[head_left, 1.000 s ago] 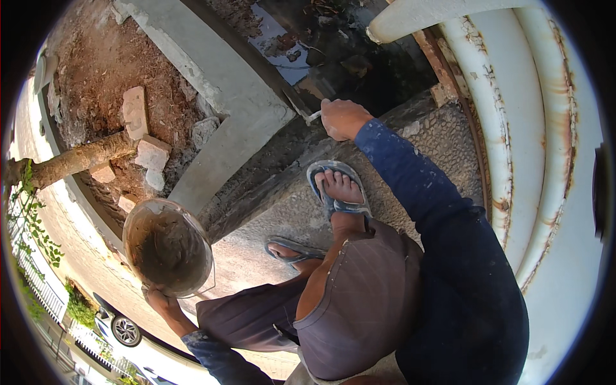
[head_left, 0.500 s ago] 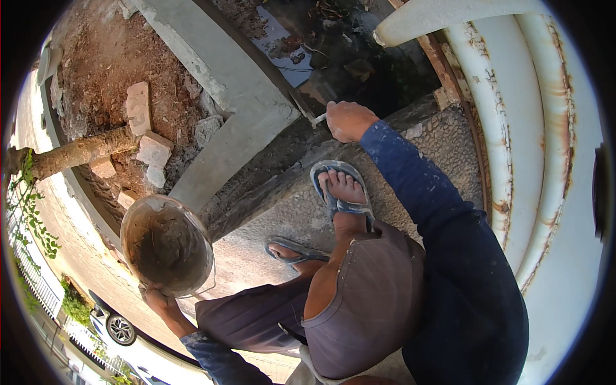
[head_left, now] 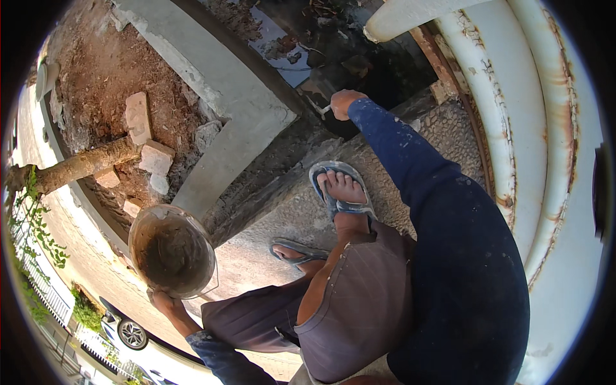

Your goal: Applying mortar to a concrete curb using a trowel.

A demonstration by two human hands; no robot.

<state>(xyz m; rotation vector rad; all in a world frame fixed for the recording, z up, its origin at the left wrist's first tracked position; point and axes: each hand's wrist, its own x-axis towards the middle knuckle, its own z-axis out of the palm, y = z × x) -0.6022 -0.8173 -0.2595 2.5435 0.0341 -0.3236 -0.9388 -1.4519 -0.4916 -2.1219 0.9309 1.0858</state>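
My right hand is closed round the handle of a trowel. Its blade is seen nearly edge-on against the inner side of a grey plastered wall, just past the corner and above a dark, wet pit. My left hand grips the near rim of a bucket, its fingers partly hidden behind it. The bucket tilts toward me and shows wet grey mortar inside. A thin wire handle hangs at its right side.
Beyond the wall, broken bricks lie on reddish soil beside a leaning tree trunk. At the right stand rusty-edged white curved panels. Dark water lies in the pit. My sandalled feet are on rough concrete.
My right hand and the trowel have moved farther from me along the wall's inner side, out over the pit. The left hand keeps its hold on the bucket; the view has shifted slightly.
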